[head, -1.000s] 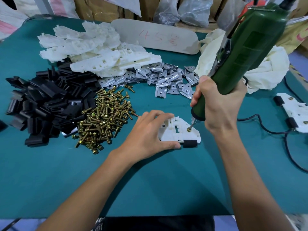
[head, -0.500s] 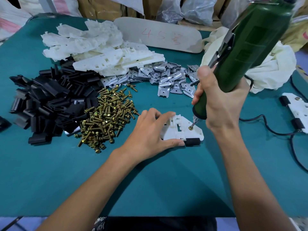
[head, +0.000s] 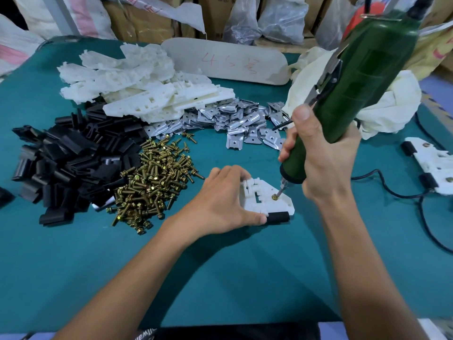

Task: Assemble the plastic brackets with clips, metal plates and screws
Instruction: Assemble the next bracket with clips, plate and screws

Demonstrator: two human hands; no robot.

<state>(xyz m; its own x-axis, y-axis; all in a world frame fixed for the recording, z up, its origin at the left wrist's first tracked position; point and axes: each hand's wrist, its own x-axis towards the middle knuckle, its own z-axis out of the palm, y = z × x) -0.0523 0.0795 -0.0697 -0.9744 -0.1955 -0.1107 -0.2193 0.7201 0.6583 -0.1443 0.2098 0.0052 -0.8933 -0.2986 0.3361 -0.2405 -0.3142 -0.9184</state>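
Teal table (head: pixel 220 266) underneath. Right of centre, white bracket (head: pixel 282 200) flat, black clip (head: pixel 278 217) on its near edge. Bracket's left side gripped by left hand (head: pixel 220 202), fingers over the far edge, thumb along the near one. Green electric screwdriver (head: pixel 362 77) wrapped in right hand (head: pixel 326 158), bit on brass screw (head: pixel 274 197) in the bracket. Behind: spare brackets (head: pixel 147 87), loose clips (head: pixel 68 163), metal plates (head: pixel 235 121), loose screws (head: pixel 154 177).

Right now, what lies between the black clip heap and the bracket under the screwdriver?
Head view: the brass screws pile sits between the black clips and the bracket, then the left hand gripping that bracket.
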